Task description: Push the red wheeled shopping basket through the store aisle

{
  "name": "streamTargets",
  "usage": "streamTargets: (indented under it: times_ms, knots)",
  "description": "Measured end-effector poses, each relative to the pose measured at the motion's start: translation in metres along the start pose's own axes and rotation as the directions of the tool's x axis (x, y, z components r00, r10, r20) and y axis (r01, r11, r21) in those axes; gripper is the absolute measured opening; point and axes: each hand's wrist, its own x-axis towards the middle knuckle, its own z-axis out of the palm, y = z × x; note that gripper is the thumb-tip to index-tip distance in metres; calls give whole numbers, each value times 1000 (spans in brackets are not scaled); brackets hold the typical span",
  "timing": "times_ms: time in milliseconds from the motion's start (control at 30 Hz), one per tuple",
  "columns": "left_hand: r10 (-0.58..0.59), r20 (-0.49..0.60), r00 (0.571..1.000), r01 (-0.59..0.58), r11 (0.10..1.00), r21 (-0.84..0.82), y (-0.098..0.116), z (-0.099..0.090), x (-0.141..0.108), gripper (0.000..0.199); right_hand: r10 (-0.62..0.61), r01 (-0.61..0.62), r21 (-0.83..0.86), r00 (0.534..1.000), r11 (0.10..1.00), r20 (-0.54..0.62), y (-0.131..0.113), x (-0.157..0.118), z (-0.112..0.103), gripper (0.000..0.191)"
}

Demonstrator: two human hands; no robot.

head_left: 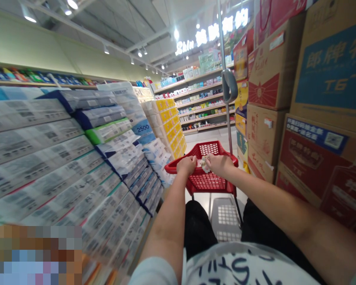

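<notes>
A red plastic shopping cart (pixel 207 182) stands right in front of me, its basket wall a mesh of small holes. My left hand (pixel 187 164) is closed round the left part of its handle (pixel 172 168). My right hand (pixel 221 164) is closed at the handle's right part. By the right fingers is a small pale, crumpled thing (pixel 206 163); what it is, and whether it is held or fixed to the handle, I cannot tell.
Stacked tissue packs (pixel 47 158) line the left, with yellow-and-white packs (pixel 169 126) beyond. Cardboard boxes (pixel 268 71) are piled close on the right. A metal pole (pixel 226 51) with a grey loop rises near the cart's right side. Stocked shelves (pixel 201 99) stand ahead.
</notes>
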Motion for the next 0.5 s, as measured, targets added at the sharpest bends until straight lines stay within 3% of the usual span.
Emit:
streamTargets:
  times_ms: [67,133,233,367,433,500]
  knots:
    - [1,0,1000,-1,1000,-3,0,0,-1,53,-66,63,-40,993,997,-102,1,-8,5,46]
    - [5,0,1000,-5,1000,-10,-1,-1,0,53,-209,188,-110,953,976,-218,3,-21,14,44]
    - [10,-4,1000,-10,1000,-7,-1,0,2,53,-324,291,-158,912,944,-253,7,-30,19,43]
    - [20,2,1000,-20,1000,6,1,3,3,53,-102,97,-47,988,994,-117,6,-14,7,45]
    - [24,-6,1000,-24,1000,7,2,4,1,54,-14,14,-15,999,1000,-45,5,-6,1,46]
    - [19,-13,1000,-19,1000,6,3,5,-2,54,-16,14,-29,997,999,-72,4,-6,2,46]
